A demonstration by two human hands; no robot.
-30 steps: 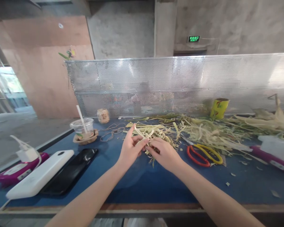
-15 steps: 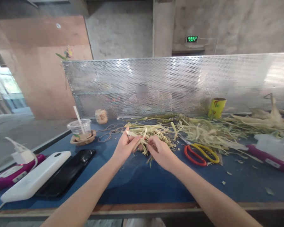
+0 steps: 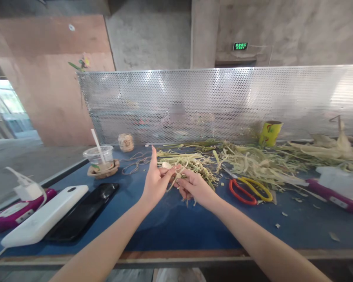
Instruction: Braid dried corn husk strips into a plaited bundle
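In the head view both my hands meet at a pale strip of dried husk [image 3: 171, 185] over the table's middle. My left hand [image 3: 153, 181] pinches it between thumb and bent fingers, while its index finger points upward. Fingertips of my right hand [image 3: 194, 185] close on the same strip from the other side. Behind and under the hands lies a bundle of dry, greenish stalks [image 3: 191, 157], partly covered by them. Scissors [image 3: 243, 192] with one red and one yellow handle lie to the right of my right hand.
Loose husk strips [image 3: 253, 162] spread along the back right. A yellow roll [image 3: 270, 134] stands against the perforated metal screen [image 3: 170, 92]. At left are a plastic cup with straw [image 3: 98, 156], a black phone [image 3: 84, 211], a white power bank [image 3: 45, 215] and a purple power strip [image 3: 20, 209].
My left index finger has straightened upward. The right hand's fingers have curled in further around the strip, which has shifted its bend between the hands.
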